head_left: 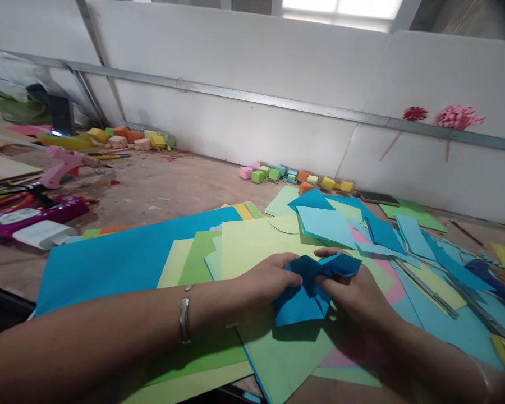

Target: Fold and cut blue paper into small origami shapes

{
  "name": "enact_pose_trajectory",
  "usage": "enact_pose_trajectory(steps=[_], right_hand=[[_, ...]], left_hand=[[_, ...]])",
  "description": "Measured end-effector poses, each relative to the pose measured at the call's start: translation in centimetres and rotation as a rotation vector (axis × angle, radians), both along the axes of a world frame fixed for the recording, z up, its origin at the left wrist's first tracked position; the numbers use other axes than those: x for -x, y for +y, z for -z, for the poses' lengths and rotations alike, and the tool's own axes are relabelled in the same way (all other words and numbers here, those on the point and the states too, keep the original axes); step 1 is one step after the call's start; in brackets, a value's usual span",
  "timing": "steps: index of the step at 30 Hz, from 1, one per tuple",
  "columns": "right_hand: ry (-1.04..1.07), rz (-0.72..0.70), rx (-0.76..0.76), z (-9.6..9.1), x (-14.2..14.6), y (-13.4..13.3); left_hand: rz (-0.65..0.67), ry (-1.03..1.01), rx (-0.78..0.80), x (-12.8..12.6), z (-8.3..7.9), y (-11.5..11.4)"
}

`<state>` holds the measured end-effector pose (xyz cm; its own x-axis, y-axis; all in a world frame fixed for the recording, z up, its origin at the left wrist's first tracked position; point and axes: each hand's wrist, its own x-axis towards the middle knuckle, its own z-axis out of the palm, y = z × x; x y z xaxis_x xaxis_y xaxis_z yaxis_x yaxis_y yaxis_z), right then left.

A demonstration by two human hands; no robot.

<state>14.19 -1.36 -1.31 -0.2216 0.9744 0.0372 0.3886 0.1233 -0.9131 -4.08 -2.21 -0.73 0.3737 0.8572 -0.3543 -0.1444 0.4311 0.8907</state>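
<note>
A creased piece of blue paper is held between both hands, above a spread of coloured sheets. My left hand pinches its left side, thumb on top. With thumb and fingers closed, my right hand grips the right part, where a folded flap stands up. Some fingers of both hands are hidden behind the paper. Beneath lie pale yellow sheets and light green sheets. Folded light blue paper rests just beyond the hands.
Scissors and metal tweezers lie among paper pieces at right. Small paper cubes line the wall. A pink glue gun and a purple power strip sit at left. A large blue sheet lies under my left forearm.
</note>
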Motion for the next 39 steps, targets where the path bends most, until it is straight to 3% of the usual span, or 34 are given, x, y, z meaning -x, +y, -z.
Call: enact_pose_trajectory(steps=[5, 9, 14, 18, 27, 31, 39], right_hand=[[0.187, 0.058, 0.039, -0.6, -0.2, 0.3], [0.155, 0.012, 0.030, -0.8, -0.4, 0.5], [0.083, -0.070, 0.034, -0.8, -0.4, 0.4], [0.053, -0.068, -0.037, -0.9, -0.3, 0.3], [0.035, -0.104, -0.010, -1.1, -0.3, 0.3], [0.034, -0.084, -0.055, -1.2, -0.4, 0.3], [0.266, -0.104, 0.121, -0.6, -1.1, 1.3]], left_hand=[[0.003, -0.051, 0.021, 0.2, -0.5, 0.1], [0.065, -0.023, -0.086, 0.8, -1.1, 0.1], [0.016, 0.321, -0.378, 1.4, -0.8, 1.4], [0.042, 0.481, -0.470, 1.6, -0.1, 2.2], [0.084, 0.426, -0.507, 1.6, 0.3, 2.2], [0.112, 0.299, -0.403, 1.6, 0.3, 2.1], [-0.060, 0.160, -0.260, 1.2, -0.9, 1.7]])
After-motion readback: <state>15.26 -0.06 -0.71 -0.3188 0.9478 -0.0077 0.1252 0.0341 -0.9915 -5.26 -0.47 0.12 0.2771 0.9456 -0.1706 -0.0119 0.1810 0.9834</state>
